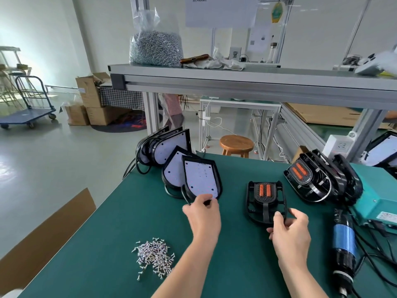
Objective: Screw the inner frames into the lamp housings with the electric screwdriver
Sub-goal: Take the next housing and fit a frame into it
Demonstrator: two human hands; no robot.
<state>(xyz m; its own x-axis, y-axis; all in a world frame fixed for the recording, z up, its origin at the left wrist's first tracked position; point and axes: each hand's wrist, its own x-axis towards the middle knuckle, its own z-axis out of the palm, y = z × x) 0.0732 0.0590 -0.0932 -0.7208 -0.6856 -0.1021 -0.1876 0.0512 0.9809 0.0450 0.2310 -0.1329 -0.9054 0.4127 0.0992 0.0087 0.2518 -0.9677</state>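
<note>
Now inner frame (265, 197) in right hand (290, 231), lamp housing (201, 179) in left hand (204, 216).

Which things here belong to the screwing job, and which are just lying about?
Job: lamp housing in left hand, inner frame in right hand, loose screws, electric screwdriver.
Lying about: phone, rags, stool, trolley.

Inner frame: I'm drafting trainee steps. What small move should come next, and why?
Probably lift the frame over and seat it in the housing. The right hand grips the frame, the left hand pinches the housing's near edge, the two parts are apart, and the screwdriver lies untouched.
</note>
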